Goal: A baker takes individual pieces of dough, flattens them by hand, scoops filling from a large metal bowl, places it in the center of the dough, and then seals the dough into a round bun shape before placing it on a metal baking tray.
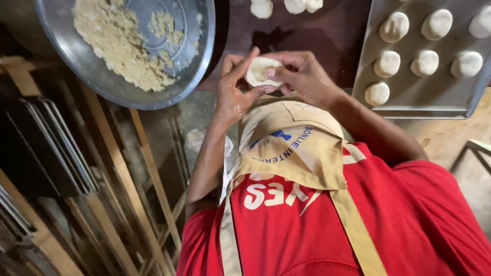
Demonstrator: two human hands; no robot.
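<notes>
Both hands, left hand [232, 94] and right hand [302, 74], pinched a pale filled dough round [262, 71]; seven shaped balls filled the grey metal tray [409, 97] at two o'clock, crumbly filling remained in the steel bowl [92, 71] at ten.

Head camera, steep downward look, close over hands [266, 76].

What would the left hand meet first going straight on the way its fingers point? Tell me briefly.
The filled dough piece, which the left hand already touches; past it, probably the right hand.

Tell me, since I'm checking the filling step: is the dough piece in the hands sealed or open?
Open: the dough piece is cupped, crumbly filling showing inside, edges not pinched together.
</notes>
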